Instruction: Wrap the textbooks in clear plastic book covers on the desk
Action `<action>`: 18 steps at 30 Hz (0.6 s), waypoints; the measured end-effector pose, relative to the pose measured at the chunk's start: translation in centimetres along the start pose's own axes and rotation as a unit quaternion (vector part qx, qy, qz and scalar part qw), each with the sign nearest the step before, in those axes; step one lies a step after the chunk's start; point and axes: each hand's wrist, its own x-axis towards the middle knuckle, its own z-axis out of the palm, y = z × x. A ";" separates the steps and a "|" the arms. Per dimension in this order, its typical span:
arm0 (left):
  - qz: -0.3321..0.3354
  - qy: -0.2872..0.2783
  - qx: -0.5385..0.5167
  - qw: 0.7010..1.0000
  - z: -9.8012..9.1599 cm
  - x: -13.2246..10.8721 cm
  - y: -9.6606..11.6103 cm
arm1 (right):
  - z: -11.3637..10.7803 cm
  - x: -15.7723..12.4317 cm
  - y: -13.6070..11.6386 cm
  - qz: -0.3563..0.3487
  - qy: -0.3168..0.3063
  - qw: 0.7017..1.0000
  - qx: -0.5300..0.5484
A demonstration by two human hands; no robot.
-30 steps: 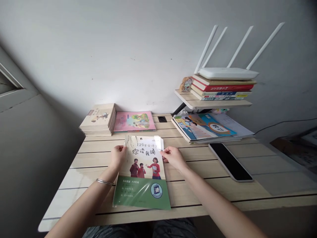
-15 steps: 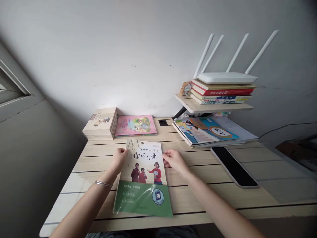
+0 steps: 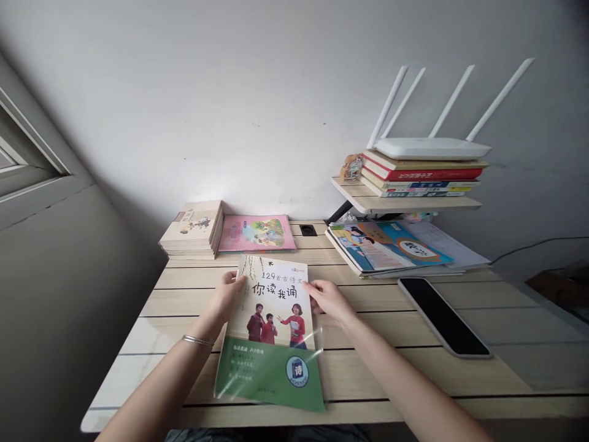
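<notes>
A book (image 3: 271, 331) in a clear plastic cover lies in front of me, face up, its top edge pointing away. Its cover is cream above and green below, with three printed figures in red. My left hand (image 3: 229, 293) grips the upper left edge, thumb on top; a silver bangle circles that wrist. On the opposite side, my right hand (image 3: 327, 301) pinches the upper right edge, its thumb on the cover and its fingers curled underneath. Whether the book touches the desk all along its underside I cannot tell.
Behind the book, on the slatted desk (image 3: 184, 301), are a stack of cream booklets (image 3: 193, 228) and a pink book (image 3: 257, 233). To the right lie a phone (image 3: 444, 317) and a blue textbook (image 3: 391, 245). Above it, a raised shelf (image 3: 409, 204) bears books and a white router (image 3: 432, 148).
The whole view has shifted slightly, so most things appear a little farther right. Both hands keep hold of the book, whose plastic cover now shows more at the right edge.
</notes>
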 end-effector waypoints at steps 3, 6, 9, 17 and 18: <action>-0.021 -0.025 -0.022 0.999 -0.3 -0.2 0.3 | 0.2 0.2 0.5 -0.043 0.016 0.999 -0.004; -0.036 -0.052 -0.038 0.997 -0.4 -0.5 0.7 | 0.5 0.5 0.8 -0.081 0.049 0.995 -0.008; -0.046 -0.038 -0.024 0.998 -0.3 -0.3 1.0 | 0.7 1.1 0.6 -0.103 0.066 0.992 -0.004; -0.063 -0.011 0.003 0.998 -0.7 1.1 0.9 | 1.2 3.1 -0.1 -0.061 0.055 0.997 -0.011; -0.064 -0.016 0.003 0.998 -0.8 1.0 0.9 | 1.3 3.2 -0.1 -0.057 0.051 0.997 -0.011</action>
